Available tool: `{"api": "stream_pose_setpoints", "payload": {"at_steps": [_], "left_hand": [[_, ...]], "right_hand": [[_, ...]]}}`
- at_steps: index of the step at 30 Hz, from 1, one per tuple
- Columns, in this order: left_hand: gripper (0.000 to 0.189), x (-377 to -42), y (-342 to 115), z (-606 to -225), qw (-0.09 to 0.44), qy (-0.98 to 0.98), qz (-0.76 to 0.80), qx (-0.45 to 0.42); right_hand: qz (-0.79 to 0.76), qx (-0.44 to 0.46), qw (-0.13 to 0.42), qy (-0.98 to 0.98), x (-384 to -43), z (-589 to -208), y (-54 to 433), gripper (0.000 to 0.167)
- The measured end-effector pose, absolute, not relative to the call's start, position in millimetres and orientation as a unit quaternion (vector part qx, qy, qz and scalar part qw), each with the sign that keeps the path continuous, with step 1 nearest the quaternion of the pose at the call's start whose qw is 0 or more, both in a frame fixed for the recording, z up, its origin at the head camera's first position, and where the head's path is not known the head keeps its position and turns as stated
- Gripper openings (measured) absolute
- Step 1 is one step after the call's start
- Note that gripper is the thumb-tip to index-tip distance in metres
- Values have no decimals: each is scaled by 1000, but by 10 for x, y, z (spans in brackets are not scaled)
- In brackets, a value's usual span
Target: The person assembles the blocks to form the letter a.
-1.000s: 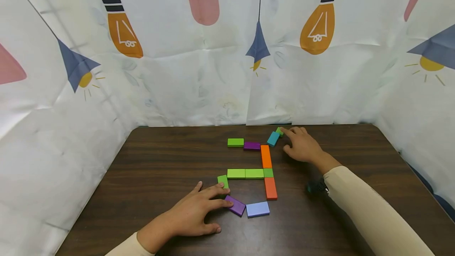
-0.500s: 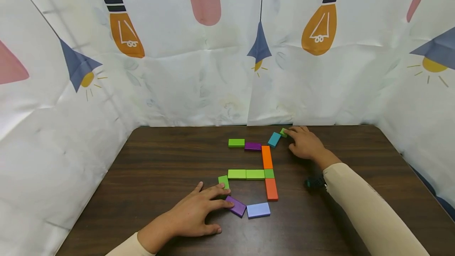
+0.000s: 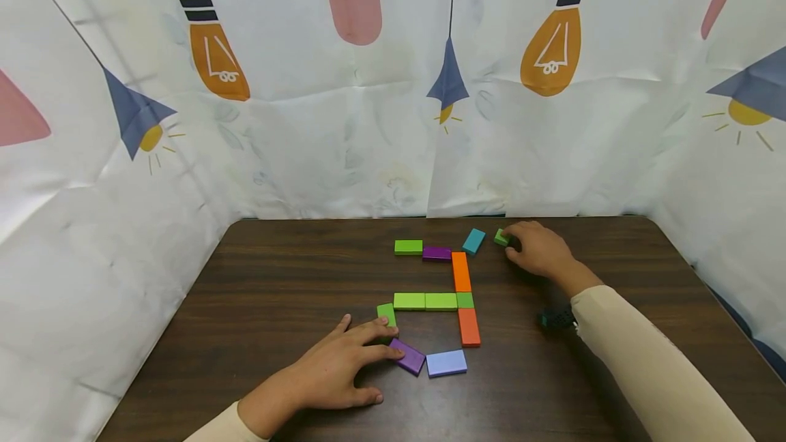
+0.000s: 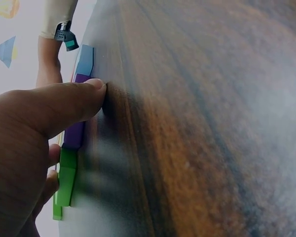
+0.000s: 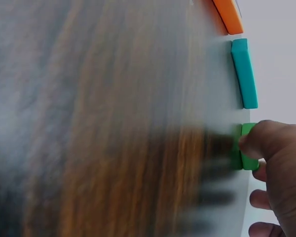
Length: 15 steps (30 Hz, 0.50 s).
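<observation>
At the back right, my right hand (image 3: 540, 249) pinches a small green block (image 3: 501, 237) between thumb and index finger. In the right wrist view the thumb covers part of that green block (image 5: 248, 148). A gap separates it from the teal block (image 3: 473, 241) on its left. My left hand (image 3: 334, 367) lies with spread fingers at the front left. One fingertip touches the purple block (image 3: 408, 357), another the light green block (image 3: 386, 313) behind it. In the left wrist view, its thumb overlaps the purple block (image 4: 75, 133).
A row of blocks runs across the dark wooden table (image 3: 295, 278): a lime block (image 3: 409, 247), a dark purple block (image 3: 437, 254), an orange block (image 3: 462, 271), a red-orange block (image 3: 469, 327) and a lavender block (image 3: 446, 363). Two light green blocks (image 3: 409, 301) branch left. A printed curtain (image 3: 295, 149) surrounds the table.
My right hand has drawn the small green block rightward and a little nearer, away from the teal block it was against. The left hand has stayed in place.
</observation>
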<state>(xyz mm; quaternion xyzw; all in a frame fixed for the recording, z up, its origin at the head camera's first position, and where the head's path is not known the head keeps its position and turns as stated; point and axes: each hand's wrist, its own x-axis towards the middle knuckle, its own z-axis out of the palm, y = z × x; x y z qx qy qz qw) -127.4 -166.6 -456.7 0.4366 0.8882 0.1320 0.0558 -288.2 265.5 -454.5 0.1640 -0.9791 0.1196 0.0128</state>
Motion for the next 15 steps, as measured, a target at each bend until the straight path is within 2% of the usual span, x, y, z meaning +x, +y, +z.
{"api": "stream_pose_setpoints", "payload": {"at_steps": [15], "left_hand": [[61,-1268,-1660,-4553,50,888,132,438]], "right_hand": [[103,200,61,-972,-2726,-4548,2749,25]]}}
